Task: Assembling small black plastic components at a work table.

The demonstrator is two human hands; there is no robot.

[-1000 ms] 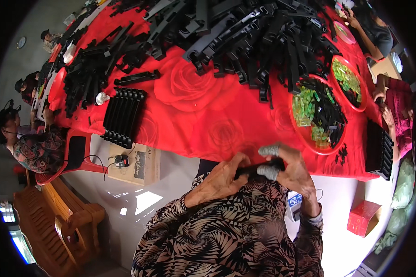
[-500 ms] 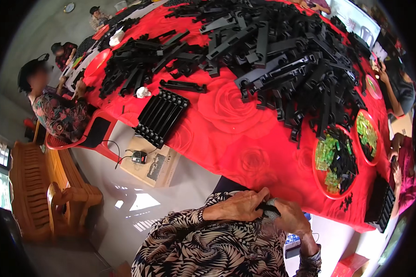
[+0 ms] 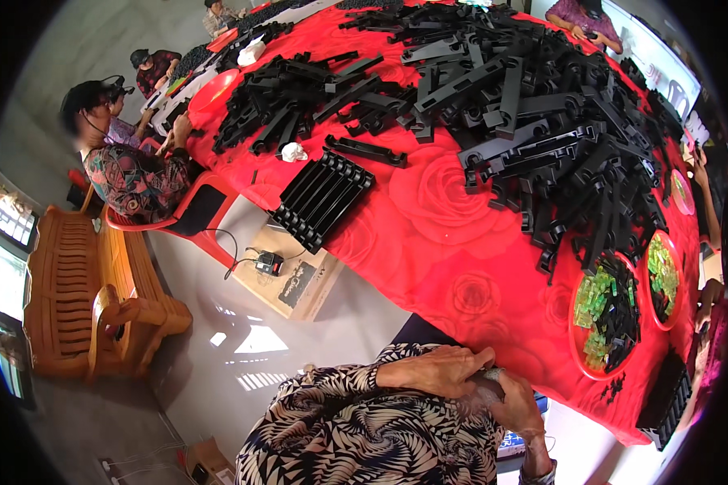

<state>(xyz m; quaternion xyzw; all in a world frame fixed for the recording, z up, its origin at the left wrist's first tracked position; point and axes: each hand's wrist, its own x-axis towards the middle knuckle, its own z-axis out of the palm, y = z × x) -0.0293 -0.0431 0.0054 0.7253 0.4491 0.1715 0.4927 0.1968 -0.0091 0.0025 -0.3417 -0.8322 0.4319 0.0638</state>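
Grey-sheathed fingers (image 3: 487, 391) of the right hand (image 3: 519, 406) curled beside the left hand (image 3: 433, 372), lower centre; whether either gripped anything could not be told. Nearer the right hand, lower right, an oval red plastic basket (image 3: 584, 362) stood, long axis roughly up-frame.

Pile (image 3: 510, 95) on table (image 3: 437, 271), bowl (image 3: 573, 335) front right, bench (image 3: 66, 311) far left

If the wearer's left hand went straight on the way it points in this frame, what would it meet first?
Most likely the right hand: the left hand points across toward it, close by. Depth is unclear, so I can't tell whether they already touch.
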